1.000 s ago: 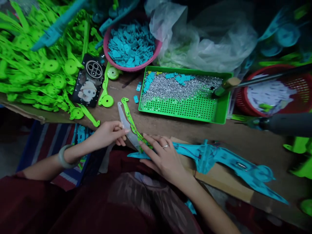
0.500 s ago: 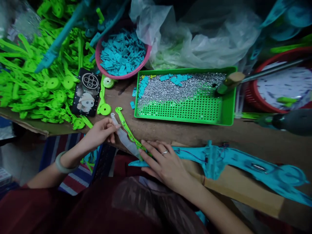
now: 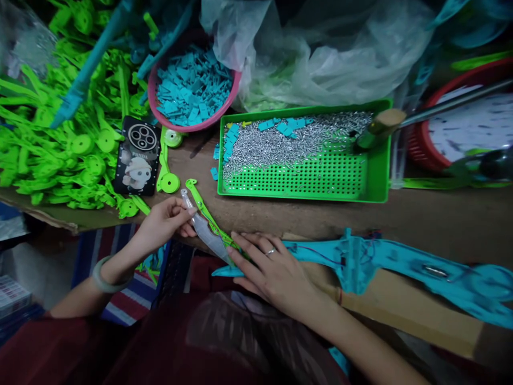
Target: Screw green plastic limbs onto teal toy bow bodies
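Observation:
My left hand [image 3: 170, 219] pinches a curved translucent plastic piece [image 3: 208, 235] near its upper end. Alongside it lies a slim bright green plastic part [image 3: 204, 208] with thin dark wires along it. Over the lower end of that green part rests my right hand [image 3: 276, 267], fingers stretched out, a ring on one of them. The hand hides where the parts meet. A long blue plastic shell [image 3: 393, 256], with wires inside, runs out to the right from under this hand, and its pointed tip shows to the left.
A green perforated tray [image 3: 320, 187] holds many small screws and blue pieces. Behind are a pink bowl [image 3: 192, 128] of blue parts and a plastic bag [image 3: 320, 69]. A green parts pile [image 3: 80, 123] and a panda-pictured phone [image 3: 138, 155] lie left; a red basket [image 3: 420, 139] stands right.
The view has shifted slightly. The translucent piece has turned a little in my left hand, showing more of its curved shape. My right hand stays on the parts.

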Demonstrator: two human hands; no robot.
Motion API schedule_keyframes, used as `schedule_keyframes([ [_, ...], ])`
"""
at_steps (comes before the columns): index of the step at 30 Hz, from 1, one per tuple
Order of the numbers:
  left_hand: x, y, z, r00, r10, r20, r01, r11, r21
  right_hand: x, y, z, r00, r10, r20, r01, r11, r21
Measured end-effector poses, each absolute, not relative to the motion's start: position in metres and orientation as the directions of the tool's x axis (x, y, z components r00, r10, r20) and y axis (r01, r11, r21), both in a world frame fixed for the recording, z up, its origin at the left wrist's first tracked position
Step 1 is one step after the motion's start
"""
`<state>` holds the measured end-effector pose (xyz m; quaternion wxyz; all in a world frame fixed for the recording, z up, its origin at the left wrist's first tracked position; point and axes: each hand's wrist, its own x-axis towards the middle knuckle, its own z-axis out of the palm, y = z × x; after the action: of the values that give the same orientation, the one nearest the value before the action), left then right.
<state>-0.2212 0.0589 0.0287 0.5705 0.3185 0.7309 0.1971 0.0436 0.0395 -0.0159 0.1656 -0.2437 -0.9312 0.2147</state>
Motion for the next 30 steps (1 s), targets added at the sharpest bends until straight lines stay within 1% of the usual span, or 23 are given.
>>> schedule_keyframes([
  [4, -0.2201, 0.0596, 0.0283, -0.151, 0.669, -0.728, 0.227, 0.74, 0.633, 0.0438, 0.0406, -0.0154, -0.827, 0.523, 0.209, 0.379, 0.792, -0.479],
  [11, -0.217, 0.0594, 0.0229, -0.176, 0.733, -0.657, 0.225, 0.68, 0.698, 0.0435, 0.0412, -0.0162, -0.817, 0.528, 0.232, 0.38, 0.795, -0.473],
  [16, -0.2172, 0.0569, 0.0257, -0.186, 0.722, -0.666, 0.271, 0.69, 0.671, 0.0442, 0.0415, -0.017, -0.818, 0.526, 0.234, 0.371, 0.792, -0.484],
  [19, -0.2168, 0.0569, 0.0255, -0.194, 0.712, -0.675, 0.267, 0.7, 0.662, 0.0448, 0.0422, -0.0167, -0.817, 0.525, 0.241, 0.362, 0.79, -0.494],
  [26, -0.2173, 0.0586, 0.0221, -0.152, 0.734, -0.662, 0.23, 0.678, 0.698, 0.045, 0.0421, -0.0191, -0.809, 0.524, 0.266, 0.359, 0.799, -0.483],
  [30, -0.2154, 0.0547, 0.024, -0.129, 0.771, -0.623, 0.174, 0.636, 0.752, 0.0453, 0.0419, -0.0199, -0.804, 0.519, 0.29, 0.353, 0.81, -0.468],
])
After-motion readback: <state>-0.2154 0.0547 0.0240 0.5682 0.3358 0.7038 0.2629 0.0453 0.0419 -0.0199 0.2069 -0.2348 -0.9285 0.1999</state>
